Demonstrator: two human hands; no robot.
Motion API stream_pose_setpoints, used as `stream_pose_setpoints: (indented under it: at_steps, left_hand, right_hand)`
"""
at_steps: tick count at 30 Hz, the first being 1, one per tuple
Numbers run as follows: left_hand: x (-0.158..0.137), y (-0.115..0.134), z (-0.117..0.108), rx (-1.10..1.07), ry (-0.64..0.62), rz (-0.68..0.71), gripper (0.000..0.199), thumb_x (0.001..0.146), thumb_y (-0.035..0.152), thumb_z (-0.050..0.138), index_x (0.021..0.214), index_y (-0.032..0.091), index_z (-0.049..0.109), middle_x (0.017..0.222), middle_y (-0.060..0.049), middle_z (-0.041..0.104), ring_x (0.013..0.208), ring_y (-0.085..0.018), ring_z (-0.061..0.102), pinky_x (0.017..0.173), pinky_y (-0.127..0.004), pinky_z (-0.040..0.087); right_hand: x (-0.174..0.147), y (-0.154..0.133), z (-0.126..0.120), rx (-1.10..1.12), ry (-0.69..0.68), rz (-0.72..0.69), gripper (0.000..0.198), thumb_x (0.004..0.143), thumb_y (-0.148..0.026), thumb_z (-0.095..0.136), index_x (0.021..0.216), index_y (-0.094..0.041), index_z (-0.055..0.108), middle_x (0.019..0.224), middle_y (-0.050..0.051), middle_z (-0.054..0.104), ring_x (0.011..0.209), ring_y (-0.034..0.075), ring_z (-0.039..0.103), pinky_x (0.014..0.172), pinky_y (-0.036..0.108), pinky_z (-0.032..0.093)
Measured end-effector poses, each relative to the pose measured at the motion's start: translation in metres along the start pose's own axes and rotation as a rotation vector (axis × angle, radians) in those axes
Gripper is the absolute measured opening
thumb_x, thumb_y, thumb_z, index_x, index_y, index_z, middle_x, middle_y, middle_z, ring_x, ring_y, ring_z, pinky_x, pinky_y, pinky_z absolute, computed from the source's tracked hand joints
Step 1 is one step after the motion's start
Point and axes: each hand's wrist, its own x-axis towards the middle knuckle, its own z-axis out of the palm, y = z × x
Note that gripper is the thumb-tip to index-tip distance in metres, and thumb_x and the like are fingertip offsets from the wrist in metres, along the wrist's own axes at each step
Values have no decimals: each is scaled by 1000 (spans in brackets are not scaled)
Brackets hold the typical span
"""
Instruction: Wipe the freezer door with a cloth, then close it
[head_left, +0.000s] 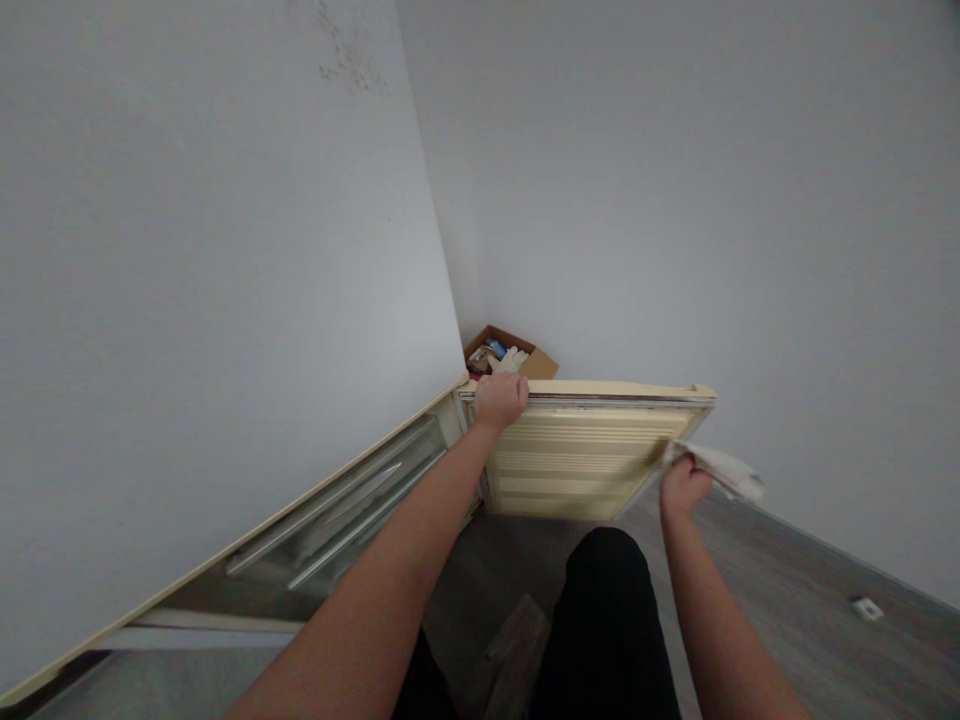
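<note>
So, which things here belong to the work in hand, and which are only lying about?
In hand: left hand gripping the louvred panel; right hand holding a cloth at its edge.

Lying about: cardboard box in the corner; glass pane against the wall.

Shutter [577,465] – cream painted wood, matt; rag [724,470] – crumpled white cloth.

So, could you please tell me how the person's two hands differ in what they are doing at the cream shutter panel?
The left hand grips the top edge of the shutter panel, near its left corner; the right hand sits lower, at the panel's right side. The left hand holds nothing else, while the right hand clutches a white cloth against the slats. The left arm reaches further than the right. Both hands are bare and closed.
</note>
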Motion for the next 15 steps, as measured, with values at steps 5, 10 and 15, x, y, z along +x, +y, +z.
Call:
stream_pose_setpoints:
  at_steps: [5,10,15]
  left_hand:
    - [-2,8,-8,-81,2,-23,43,102,31,33,105,12,72,109,-18,74,111,-29,66,102,-42,39]
    - [-94,18,4,-190,-25,-78,51,99,37,41,145,19,52,154,-14,51,147,-26,40,118,-45,33]
    - [-299,17,48,-610,-583,-438,64,87,46,49,150,31,48,160,-6,45,150,-24,38,124,-42,32]
  right_hand:
    - [61,-46,-30,-77,35,-351,48,87,-31,35,108,-7,70,112,22,69,117,32,59,108,45,41]
    - [67,-99,-23,-535,-226,-629,41,94,-32,39,93,-7,71,96,22,70,95,31,62,88,42,41]
    - [68,-114,-20,-692,-292,-775,46,102,-44,39,95,-10,70,99,17,70,92,27,62,82,38,35]
